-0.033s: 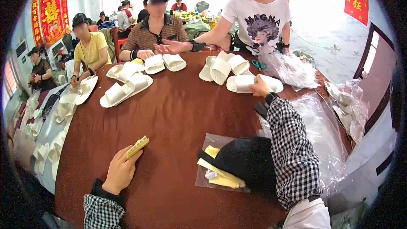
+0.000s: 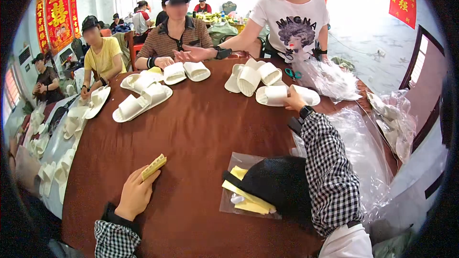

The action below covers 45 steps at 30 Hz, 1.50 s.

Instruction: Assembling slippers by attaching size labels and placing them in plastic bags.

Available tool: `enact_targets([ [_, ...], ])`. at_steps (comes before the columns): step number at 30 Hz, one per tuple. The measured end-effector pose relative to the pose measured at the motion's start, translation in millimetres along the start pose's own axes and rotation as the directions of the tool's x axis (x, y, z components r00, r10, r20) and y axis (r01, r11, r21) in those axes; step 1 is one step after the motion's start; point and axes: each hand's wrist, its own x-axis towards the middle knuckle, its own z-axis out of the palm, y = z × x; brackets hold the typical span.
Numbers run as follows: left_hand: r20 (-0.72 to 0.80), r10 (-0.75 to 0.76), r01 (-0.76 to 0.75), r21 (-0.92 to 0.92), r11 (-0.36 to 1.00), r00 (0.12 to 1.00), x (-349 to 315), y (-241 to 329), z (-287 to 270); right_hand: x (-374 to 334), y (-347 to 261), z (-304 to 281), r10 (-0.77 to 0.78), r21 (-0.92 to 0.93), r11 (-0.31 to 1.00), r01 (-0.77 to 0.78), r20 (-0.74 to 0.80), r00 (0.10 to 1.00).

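One slim, pale-yellow marked piece (image 2: 155,166) is clamped in the left hand (image 2: 135,193). The right hand (image 2: 295,99) touches a white, broad-strapped slipper (image 2: 274,95), grip unclear.

V. slight change — R hand (image 2: 295,99) now sits a touch further R on the white slipper (image 2: 273,95), w/ a bit more of it bare just L of the hand. L hand (image 2: 135,192) + its yellow piece (image 2: 154,166) — a hair lower & further L in view.
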Motion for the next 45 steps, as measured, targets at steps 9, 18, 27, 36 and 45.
enact_targets([
  [9,0.02,-0.031,0.032,-0.04,0.999,0.999,16,6,5,-4,22,8,-0.586,-0.661,0.71,0.245,-0.361,0.725],
  [18,-0.031,-0.003,0.003,0.009,1.0,1.0,10,2,8,-109,-134,64,-0.157,-0.236,0.911,0.338,0.559,0.814],
  [27,-0.129,-0.265,0.21,-0.331,0.92,0.956,-4,-5,-7,-335,-253,140,-0.502,0.053,0.649,0.759,0.779,0.375],
  [36,0.102,-0.008,0.061,-0.526,0.848,0.995,-4,15,-19,-349,-222,156,-0.754,-0.005,0.639,0.77,0.199,0.627],
  [45,0.207,-0.076,0.164,-0.449,0.879,0.975,-11,-1,-15,-340,-194,148,-0.496,0.355,0.858,0.37,0.389,0.776],
])
